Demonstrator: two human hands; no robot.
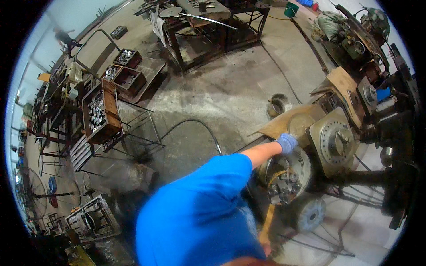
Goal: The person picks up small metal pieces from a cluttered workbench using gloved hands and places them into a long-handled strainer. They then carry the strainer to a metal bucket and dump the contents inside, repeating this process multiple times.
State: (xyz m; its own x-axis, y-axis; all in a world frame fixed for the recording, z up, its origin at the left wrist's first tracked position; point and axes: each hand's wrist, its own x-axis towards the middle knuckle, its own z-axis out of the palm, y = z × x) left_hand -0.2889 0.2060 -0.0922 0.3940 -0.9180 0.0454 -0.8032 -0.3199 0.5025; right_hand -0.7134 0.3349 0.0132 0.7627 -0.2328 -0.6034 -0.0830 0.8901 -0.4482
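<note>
My right hand (287, 142), in a blue glove, reaches out to the right from my blue sleeve (222, 173). It hovers at the far rim of a round metal tub (301, 162) holding several dark metal parts (284, 188). Its fingers are curled, and whether they hold anything is unclear. Just right of the hand stands a lathe's round chuck (338, 142); a brown board (288, 119) lies behind it. My left hand is out of sight.
Wooden crates of metal pieces (100, 111) stand on wire racks at left, with more trays (126, 75) behind. A black hose (195, 124) curves over the concrete floor. A small metal bucket (277, 104), a steel workbench (208, 26) and lathe machinery (377, 88) surround me.
</note>
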